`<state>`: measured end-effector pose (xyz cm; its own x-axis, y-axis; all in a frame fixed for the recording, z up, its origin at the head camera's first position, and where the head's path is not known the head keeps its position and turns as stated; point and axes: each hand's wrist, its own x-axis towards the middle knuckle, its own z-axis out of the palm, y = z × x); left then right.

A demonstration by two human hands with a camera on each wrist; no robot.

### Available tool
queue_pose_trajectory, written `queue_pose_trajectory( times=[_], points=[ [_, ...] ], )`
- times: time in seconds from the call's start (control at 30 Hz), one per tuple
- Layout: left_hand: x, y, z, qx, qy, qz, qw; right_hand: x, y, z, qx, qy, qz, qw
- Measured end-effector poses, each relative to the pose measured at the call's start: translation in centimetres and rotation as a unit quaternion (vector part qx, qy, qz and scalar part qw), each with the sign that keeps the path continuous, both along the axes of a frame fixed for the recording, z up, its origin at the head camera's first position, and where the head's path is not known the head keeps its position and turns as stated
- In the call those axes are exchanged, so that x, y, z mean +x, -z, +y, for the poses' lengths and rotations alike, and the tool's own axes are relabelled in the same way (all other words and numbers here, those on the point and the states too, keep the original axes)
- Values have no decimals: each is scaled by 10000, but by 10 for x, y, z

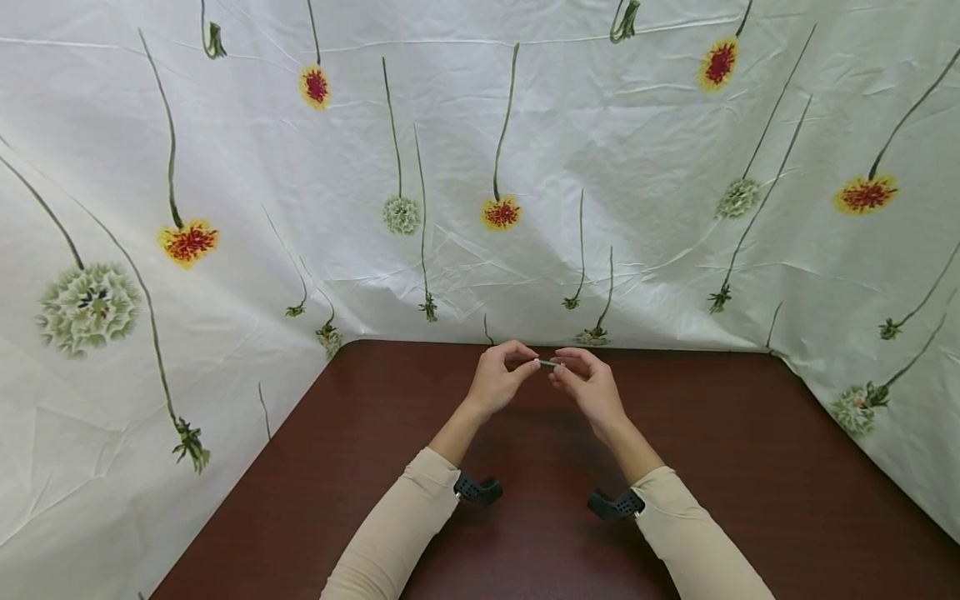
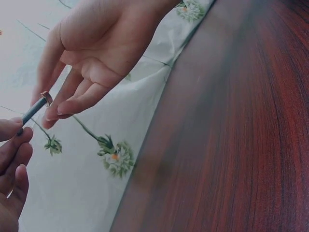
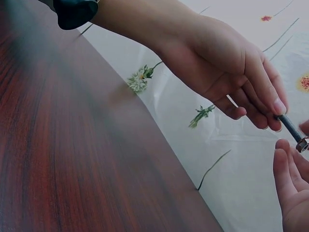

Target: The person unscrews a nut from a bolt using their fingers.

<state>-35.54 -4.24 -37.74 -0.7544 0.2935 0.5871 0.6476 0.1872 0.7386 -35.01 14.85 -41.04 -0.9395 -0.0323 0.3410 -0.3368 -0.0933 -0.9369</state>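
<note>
A threaded metal bolt [image 3: 291,128] spans the space between the two hands, above the far part of the table. My left hand [image 1: 497,379] pinches its plain end between thumb and fingertips, clearly seen in the right wrist view. At the other end sits a hexagonal piece [image 3: 302,144], coppery on its edge in the left wrist view. My right hand [image 1: 592,387] is around that end, its fingers [image 2: 50,118] loosely bent and parted, with the hexagonal piece showing uncovered beside them. The rest of my left hand [image 2: 12,159] fills the lower left of the left wrist view.
Below the hands lies a dark reddish-brown table [image 1: 547,533]. A white cloth with printed flowers [image 1: 465,150] hangs behind it and along both sides. Black wrist straps [image 1: 477,490] stick out inward below each hand, at the sleeve cuffs.
</note>
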Motion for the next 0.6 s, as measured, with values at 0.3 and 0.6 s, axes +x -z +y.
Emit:
queue_pose_trajectory(
  times=[0.3,0.6],
  points=[
    [0,0,0,34,13,-6,10000,-3,3,0,11,82,106,9999],
    [0,0,0,111,62,-32,9999,-3,2,0,139,122,414,9990]
  ],
)
